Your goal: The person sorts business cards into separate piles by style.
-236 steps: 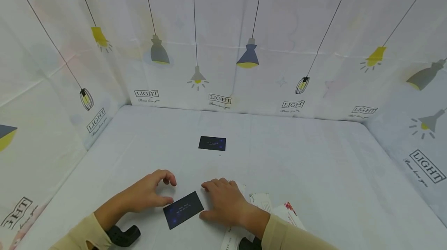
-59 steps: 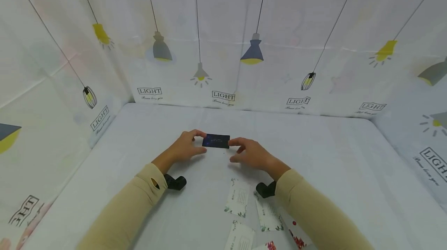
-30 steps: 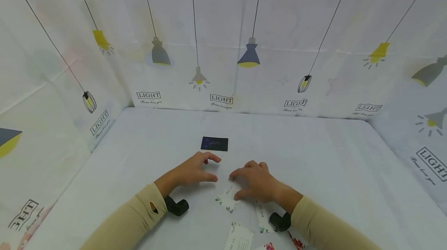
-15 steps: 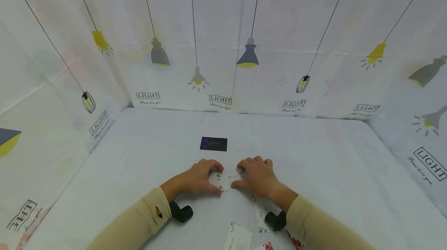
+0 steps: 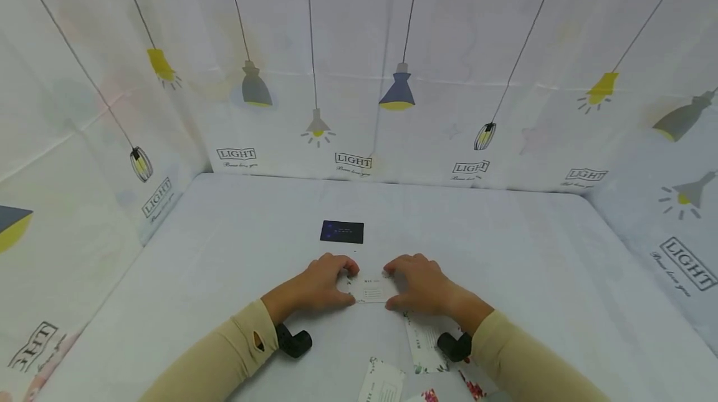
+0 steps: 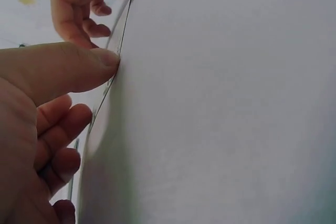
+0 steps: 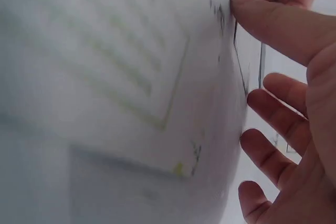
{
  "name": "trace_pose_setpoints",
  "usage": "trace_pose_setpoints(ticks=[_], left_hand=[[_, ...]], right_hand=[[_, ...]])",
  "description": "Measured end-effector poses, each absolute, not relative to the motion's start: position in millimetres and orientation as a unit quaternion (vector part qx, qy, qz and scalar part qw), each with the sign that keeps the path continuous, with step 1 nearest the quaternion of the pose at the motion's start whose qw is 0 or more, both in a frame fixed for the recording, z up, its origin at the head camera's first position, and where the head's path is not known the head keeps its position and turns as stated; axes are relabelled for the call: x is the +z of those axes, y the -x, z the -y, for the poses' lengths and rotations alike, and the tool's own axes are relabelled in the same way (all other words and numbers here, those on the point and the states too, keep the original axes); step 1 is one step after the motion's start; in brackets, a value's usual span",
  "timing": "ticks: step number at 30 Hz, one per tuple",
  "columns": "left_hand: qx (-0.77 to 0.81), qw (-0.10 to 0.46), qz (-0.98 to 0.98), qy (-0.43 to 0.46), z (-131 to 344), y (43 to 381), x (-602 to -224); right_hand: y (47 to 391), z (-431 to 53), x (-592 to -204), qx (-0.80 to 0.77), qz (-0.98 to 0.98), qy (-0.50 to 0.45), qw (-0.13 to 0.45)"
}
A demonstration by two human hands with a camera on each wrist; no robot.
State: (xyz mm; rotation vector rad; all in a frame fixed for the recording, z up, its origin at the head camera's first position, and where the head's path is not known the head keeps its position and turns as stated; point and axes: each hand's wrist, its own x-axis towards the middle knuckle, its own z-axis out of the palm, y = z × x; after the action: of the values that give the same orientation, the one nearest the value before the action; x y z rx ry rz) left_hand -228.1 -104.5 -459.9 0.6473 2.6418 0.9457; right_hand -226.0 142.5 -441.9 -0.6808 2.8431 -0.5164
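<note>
A white business card [image 5: 372, 290] with leaf print lies crosswise on the table between the two hands. My left hand [image 5: 321, 285] holds its left end, index finger at the far corner and thumb at the near one. At the right end my right hand [image 5: 425, 287] does likewise with curved fingers. The left wrist view shows the left thumb [image 6: 97, 65] right at the card's near edge, other fingers loosely bent. In the right wrist view the right thumb [image 7: 262, 17] presses at the edge. Just beyond lies a black card [image 5: 342, 232], squared to the table.
Nearer the body lie another leaf-print card [image 5: 424, 343], a further white card [image 5: 383, 382] and cards with red flowers [image 5: 429, 396], partly under the right arm. A lamp-print curtain [image 5: 477, 65] walls the table's back and sides.
The near black card went to the other's place at the back; one shows there. Both hands then came back to a white card, turned it crosswise and slid it toward the black one.
</note>
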Motion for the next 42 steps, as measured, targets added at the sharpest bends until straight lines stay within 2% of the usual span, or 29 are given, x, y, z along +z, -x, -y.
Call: trace_pose_setpoints(ticks=[18, 25, 42], left_hand=[[0.353, 0.138, -0.895, -0.235, 108, 236, -465], [0.296, 0.126, -0.916, -0.242, 110, 237, -457], [0.324, 0.125, -0.908, -0.233, 110, 234, -455]], right_hand=[[235, -142, -434, -0.214, -0.936, 0.23, 0.159], [234, -141, -433, -0.223, -0.932, 0.241, 0.15], [229, -146, -437, -0.237, -0.931, 0.243, 0.133]])
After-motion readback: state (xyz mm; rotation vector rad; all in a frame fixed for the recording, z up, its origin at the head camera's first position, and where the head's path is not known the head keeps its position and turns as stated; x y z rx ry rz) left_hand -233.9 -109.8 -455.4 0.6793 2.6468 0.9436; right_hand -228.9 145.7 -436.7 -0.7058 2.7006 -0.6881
